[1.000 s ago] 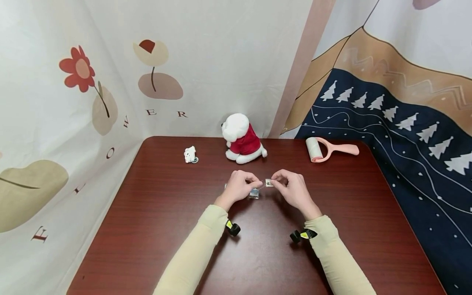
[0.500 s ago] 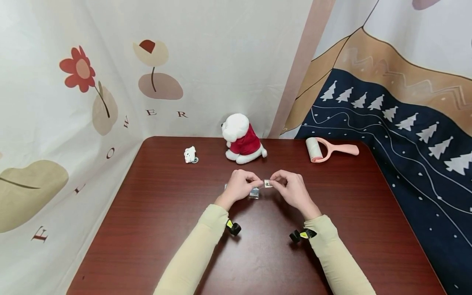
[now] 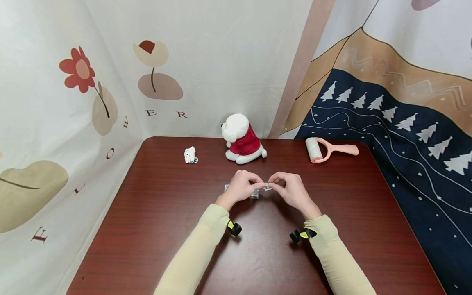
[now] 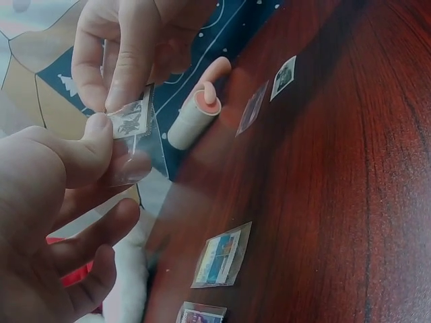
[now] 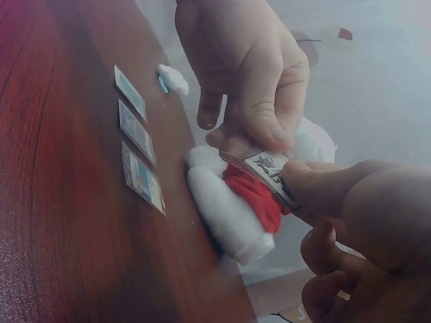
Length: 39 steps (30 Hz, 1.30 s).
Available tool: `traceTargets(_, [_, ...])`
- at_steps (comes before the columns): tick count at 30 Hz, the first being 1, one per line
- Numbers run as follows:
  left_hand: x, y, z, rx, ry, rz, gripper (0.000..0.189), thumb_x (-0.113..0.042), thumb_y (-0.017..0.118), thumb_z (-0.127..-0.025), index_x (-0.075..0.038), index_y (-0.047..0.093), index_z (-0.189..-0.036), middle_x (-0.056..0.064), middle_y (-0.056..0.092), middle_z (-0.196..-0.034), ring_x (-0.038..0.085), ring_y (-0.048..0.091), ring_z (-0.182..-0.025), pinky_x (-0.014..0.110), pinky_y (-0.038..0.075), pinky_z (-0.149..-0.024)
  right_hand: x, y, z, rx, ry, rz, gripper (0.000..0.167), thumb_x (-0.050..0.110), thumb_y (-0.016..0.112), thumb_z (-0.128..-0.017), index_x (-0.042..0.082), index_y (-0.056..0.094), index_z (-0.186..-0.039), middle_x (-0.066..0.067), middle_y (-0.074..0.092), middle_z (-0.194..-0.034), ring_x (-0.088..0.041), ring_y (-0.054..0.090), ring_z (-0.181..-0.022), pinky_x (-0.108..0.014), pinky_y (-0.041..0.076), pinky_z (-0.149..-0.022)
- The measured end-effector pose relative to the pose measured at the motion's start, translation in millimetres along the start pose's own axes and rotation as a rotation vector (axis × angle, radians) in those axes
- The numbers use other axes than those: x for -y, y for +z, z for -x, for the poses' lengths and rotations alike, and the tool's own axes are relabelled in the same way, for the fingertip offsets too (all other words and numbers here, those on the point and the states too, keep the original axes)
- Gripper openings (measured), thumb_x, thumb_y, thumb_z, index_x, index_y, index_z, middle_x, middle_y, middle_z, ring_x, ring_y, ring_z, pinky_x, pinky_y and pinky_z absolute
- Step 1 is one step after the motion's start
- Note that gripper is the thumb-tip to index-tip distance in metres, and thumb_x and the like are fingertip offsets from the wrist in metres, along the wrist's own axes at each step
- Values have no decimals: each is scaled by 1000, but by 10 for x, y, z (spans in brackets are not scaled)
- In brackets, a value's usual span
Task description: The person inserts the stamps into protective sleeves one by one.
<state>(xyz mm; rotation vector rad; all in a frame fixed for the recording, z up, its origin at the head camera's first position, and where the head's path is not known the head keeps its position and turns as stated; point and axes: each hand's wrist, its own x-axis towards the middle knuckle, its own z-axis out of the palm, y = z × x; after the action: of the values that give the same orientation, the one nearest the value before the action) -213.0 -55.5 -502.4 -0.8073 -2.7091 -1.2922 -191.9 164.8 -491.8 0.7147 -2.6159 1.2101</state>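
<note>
My left hand pinches a small clear plastic sleeve between thumb and fingers. Opposite it, my right hand holds a black-and-white postage stamp by its edge with thumb and fingertip. In both wrist views the stamp overlaps the sleeve, and the fingertips of the two hands are close together. Below the hands on the table lie several sleeved stamps in a row, one of them a blue-and-yellow stamp. Another stamp lies beside a clear sleeve, both hidden in the head view.
A white plush animal in a red shirt sits at the table's back edge. Left of it is a small white animal-shaped thing with a pale cord. A pink-handled lint roller lies at the back right of the brown table.
My right hand has brought the stamp slightly left and down, up against the sleeve at the left fingertips. The stamp now appears tilted. My left hand has barely moved.
</note>
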Motion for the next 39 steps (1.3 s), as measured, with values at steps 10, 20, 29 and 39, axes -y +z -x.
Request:
traceTargets(10, [39,15,8,-32,0,7,8,-19,79,-95,-16,83,-88,-8,77,-82,10,71,-86,30,57,-83,-47,-23,55,49,-15,-62,17,5,72,-98,12,79,-111,0,77,-101,-9,62,-74,-27,53,-66])
traceTargets(20, [16,35,11,-58,7,10,8,-21,80,-95,-15,84,-96,-5,79,-88,7,67,-76,25,56,-72,-31,-17,59,61,32,-93,17,3,74,-96,10,76,-111,1,76,-91,-9,60,-66,-27,52,-60])
traceTargets(29, [15,33,-9,-47,16,74,18,-20,82,-93,-7,81,-106,0,79,-92,8,70,-78,25,58,-75,-24,-20,45,16,87,-108,13,5,76,-95,9,77,-108,-1,76,-88,-11,62,-66,-26,52,-59])
traceTargets(39, [0,57,-11,-61,176,8,40,-5,96,-73,-4,77,-108,4,72,-91,17,69,-75,22,55,-68,-21,-35,42,-30,128,-183,11,3,77,-94,6,76,-104,-5,78,-87,-11,61,-65,-23,48,-59])
